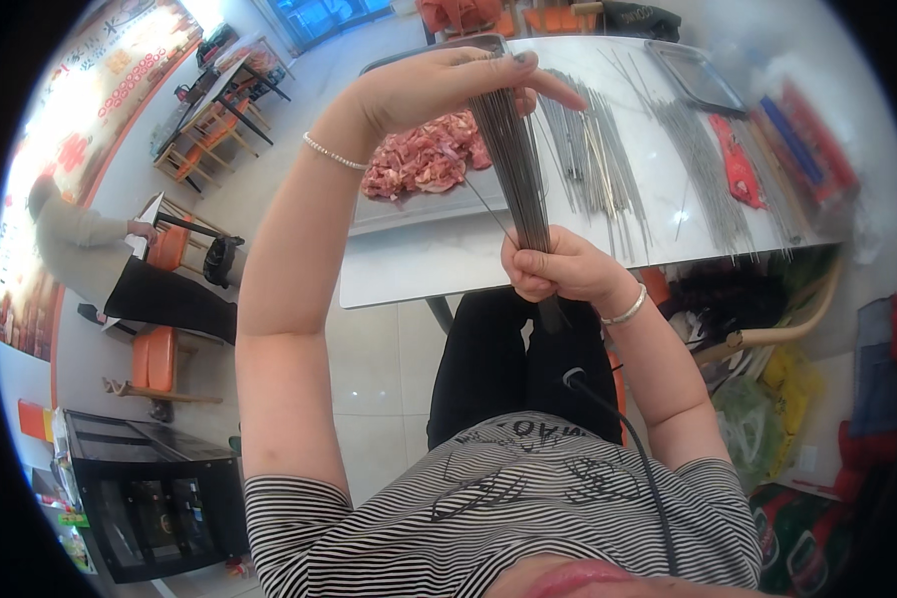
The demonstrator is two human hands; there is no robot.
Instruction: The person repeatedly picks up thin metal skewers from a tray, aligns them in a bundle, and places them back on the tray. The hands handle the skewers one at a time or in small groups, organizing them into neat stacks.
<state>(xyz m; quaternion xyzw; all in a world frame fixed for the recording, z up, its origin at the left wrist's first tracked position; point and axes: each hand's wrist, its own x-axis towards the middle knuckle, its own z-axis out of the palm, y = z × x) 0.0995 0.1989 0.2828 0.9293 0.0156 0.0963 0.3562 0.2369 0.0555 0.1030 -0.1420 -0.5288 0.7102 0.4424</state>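
My right hand [557, 263] is closed around the lower part of a thick bundle of thin metal skewers [514, 168], which stands tilted above the table's near edge. One skewer sticks out to the left of the bundle. My left hand [486, 78] lies across the bundle's top end, thumb and forefinger stretched out; the skewer tops are hidden beneath it. Behind the bundle, a heap of raw cut meat [422, 161] rests on a metal tray [433, 213], partly covered by my left arm. More loose skewers [598, 164] lie on the white table [426, 269] to the right.
Further right are another spread of skewers [699, 164], a red plastic wrapper [738, 164] and a small metal tray [695, 75]. Red-and-blue packages [807, 142] stand at the table's right end. A person [82, 232] is at another table on the left. A cable [635, 441] crosses my shirt.
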